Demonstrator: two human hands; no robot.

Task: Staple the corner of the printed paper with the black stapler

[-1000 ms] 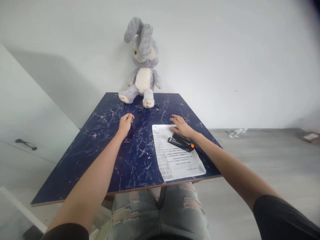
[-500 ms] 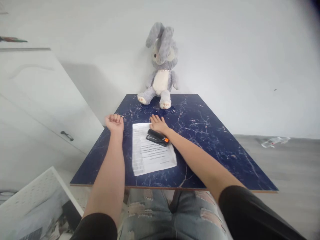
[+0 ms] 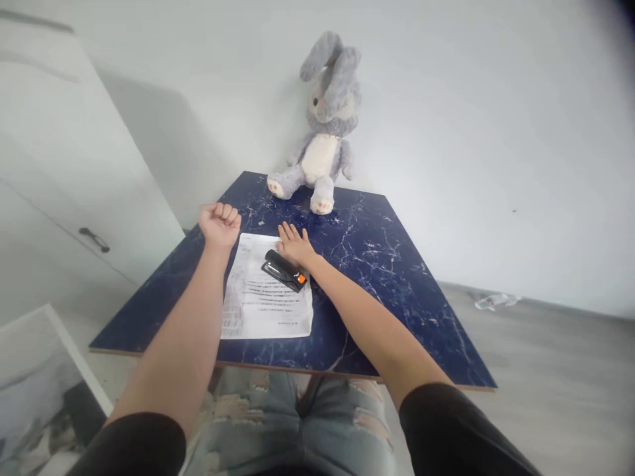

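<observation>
My left hand (image 3: 221, 225) is curled into a loose fist over the left side of the table; nothing shows in it. My right hand (image 3: 294, 246) lies flat with its fingers apart, at the upper right edge of a printed sheet of paper (image 3: 268, 317). Just beside its palm, on the left, a black stapler (image 3: 284, 270) with an orange patch at its near end rests on the sheet. The stapler lies at a slant, and no fingers are wrapped around it. Small creases run along the paper's right edge.
A grey plush rabbit (image 3: 322, 155) sits at the back of the dark blue marbled table (image 3: 397, 317), against the wall. To the left stands a white cabinet with a dark handle (image 3: 94, 239). A clear plastic item (image 3: 496, 301) lies on the floor at right.
The view has shifted and tilted, so the table, paper and stapler appear further left. My left hand stays a fist, and my right hand stays flat near the stapler.
</observation>
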